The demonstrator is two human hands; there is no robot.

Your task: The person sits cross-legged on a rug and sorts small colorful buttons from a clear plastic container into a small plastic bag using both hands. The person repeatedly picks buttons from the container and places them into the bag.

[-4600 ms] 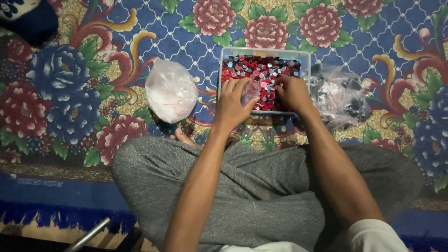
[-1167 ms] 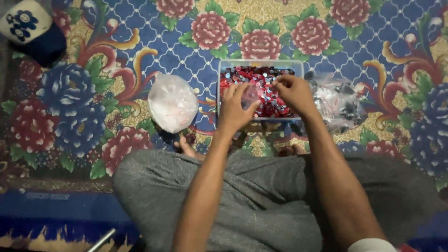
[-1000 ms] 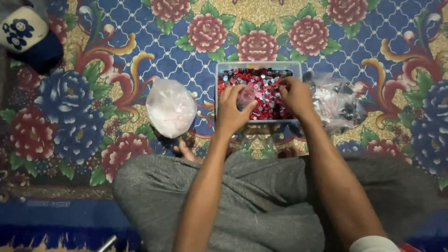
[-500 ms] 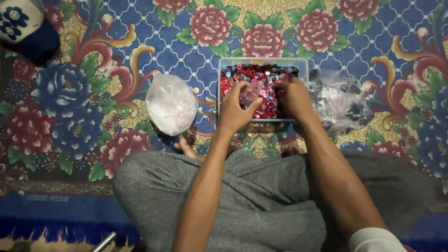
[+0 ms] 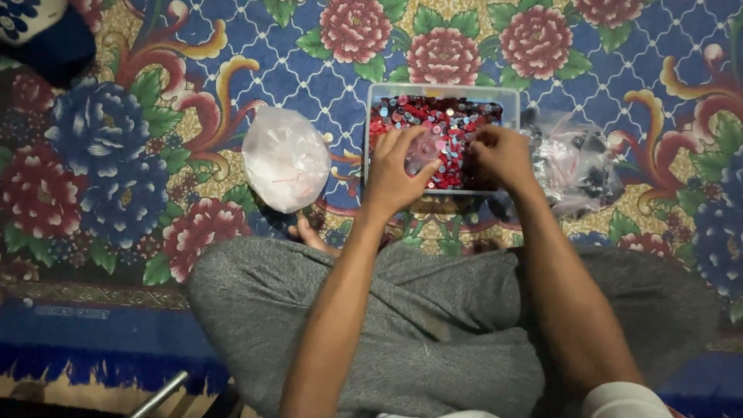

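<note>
A clear rectangular plastic box stands on the flowered carpet in front of my crossed legs, filled with several small red, pink and grey round pieces. My left hand rests over the box's near left part and grips a small clear plastic bag. My right hand is over the box's right side, fingers curled down into the pieces; what it pinches is hidden.
A bulging white plastic bag lies left of the box. A heap of clear bags with dark contents lies to its right. A blue and white cap sits at the far left corner. My grey-trousered legs fill the foreground.
Both hands stay at the box with only small finger shifts; the view has drifted slightly. The small clear bag remains in my left hand.
</note>
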